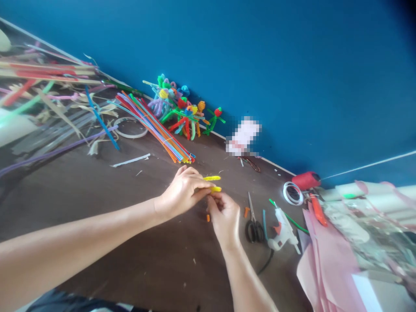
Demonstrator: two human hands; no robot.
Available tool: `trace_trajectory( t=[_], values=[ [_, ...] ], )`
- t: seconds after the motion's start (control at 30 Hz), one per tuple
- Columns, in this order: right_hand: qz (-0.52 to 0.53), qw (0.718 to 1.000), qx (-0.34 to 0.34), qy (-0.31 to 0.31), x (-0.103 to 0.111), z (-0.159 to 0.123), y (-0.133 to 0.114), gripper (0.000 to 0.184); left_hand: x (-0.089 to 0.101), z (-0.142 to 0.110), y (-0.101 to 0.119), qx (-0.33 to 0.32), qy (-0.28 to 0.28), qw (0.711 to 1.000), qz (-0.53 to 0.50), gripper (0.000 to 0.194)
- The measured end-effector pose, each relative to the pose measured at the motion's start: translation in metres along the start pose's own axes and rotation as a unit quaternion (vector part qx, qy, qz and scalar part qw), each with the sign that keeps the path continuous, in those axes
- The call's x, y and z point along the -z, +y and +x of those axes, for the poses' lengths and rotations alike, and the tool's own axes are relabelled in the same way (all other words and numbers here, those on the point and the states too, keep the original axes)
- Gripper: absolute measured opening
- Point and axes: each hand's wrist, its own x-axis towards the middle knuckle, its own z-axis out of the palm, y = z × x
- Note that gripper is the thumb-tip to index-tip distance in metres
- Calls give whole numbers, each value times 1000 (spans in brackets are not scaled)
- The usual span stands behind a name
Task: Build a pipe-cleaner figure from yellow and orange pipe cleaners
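Observation:
My left hand (pixel 182 191) and my right hand (pixel 225 216) meet over the dark brown table (pixel 107 225), both closed on a short yellow pipe cleaner (pixel 212 182). Two yellow ends stick out between the fingertips, one above the other. Small orange scraps (pixel 246 212) lie on the table beside my right hand. A bundle of coloured pipe cleaners (pixel 156 126) lies farther back, to the left. Behind it, against the blue wall, stand several finished pipe-cleaner flowers (pixel 183 108).
Black-handled scissors (pixel 254 223) and a white glue gun (pixel 283 226) lie right of my hands. A tape ring (pixel 293 193), a red spool (pixel 306 180) and pink paper (pixel 328 264) are at the right. Paper strips and sticks (pixel 52 104) clutter the left.

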Motion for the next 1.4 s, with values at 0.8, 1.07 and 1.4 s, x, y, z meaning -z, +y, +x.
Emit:
trace_trajectory(
  t=[0.8, 1.07, 1.4],
  values=[
    [-340, 874, 345, 46, 24, 4, -6, 29, 15, 11, 2, 229, -221, 867, -384, 27],
    [-297, 903, 310, 14, 27, 2, -7, 27, 19, 13, -1, 187, -238, 891, -337, 26],
    [-217, 954, 206, 5, 22, 3, -9, 10, 17, 6, 5, -20, -98, 995, 16, 17]
  ],
)
